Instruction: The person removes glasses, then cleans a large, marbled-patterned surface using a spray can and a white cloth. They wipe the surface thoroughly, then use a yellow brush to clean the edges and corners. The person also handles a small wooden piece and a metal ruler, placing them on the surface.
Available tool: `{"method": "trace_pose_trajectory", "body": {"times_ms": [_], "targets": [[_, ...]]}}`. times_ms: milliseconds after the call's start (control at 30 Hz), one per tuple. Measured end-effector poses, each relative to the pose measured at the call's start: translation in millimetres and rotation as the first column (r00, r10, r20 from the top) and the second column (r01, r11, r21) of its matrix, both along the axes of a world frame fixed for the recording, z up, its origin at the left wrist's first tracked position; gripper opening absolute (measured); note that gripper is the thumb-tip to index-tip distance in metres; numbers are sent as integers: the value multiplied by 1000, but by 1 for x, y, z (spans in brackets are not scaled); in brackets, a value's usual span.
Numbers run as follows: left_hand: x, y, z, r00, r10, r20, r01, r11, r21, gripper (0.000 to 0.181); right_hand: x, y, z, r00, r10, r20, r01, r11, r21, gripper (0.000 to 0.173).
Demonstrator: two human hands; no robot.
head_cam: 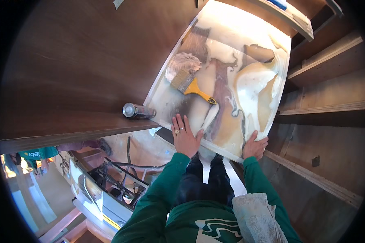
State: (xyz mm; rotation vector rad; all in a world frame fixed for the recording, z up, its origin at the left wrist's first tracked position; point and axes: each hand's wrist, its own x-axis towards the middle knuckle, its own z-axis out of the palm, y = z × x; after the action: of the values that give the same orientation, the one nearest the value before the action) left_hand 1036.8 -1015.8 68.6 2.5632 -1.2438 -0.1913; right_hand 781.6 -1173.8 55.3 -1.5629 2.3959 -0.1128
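Observation:
A glossy marbled panel (222,121) with a pale narrow edge lies before me. My left hand (184,138) rests on its near edge, fingers spread, with rings on it. At the near right corner my right hand (255,147) grips the panel, thumb on top. A flat paintbrush with a yellow handle (197,89) lies on the panel ahead of my left hand, its bristles against a crumpled wad (182,65), apparently cloth or plastic. A metal spray can (138,111) lies on its side at the panel's left corner. A pale cloth (258,212) hangs at my right arm.
A large brown wooden surface (73,66) extends at the left. Open wooden shelving (328,107) stands close on the right. Lower left, a bin of tools (118,179) sits near a hose (129,158). Another person in a green top (36,155) is at the far left.

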Motion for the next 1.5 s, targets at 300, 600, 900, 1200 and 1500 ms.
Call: {"method": "trace_pose_trajectory", "body": {"times_ms": [300,600,900,1200,1500], "targets": [[11,-51,-6,1000,25,5,-25,999,36,101,-3,-2,-4,1000,-19,-21,18,999,-40,93],[123,-180,42,951,279,-132,-281,960,2,110,1,0,15,999,-6,52,8,999,-32,90],[82,-203,21,998,-19,-67,25,996,87,96,-2,0,22,996,-36,87,38,999,-15,92],[35,-163,50,832,-554,-3,554,831,54,111,4,-3,35,993,-65,102,62,998,31,93],[-22,-65,24,985,-130,-114,122,990,-73,93,-4,-4,29,996,-27,80,27,1000,0,93]]}}
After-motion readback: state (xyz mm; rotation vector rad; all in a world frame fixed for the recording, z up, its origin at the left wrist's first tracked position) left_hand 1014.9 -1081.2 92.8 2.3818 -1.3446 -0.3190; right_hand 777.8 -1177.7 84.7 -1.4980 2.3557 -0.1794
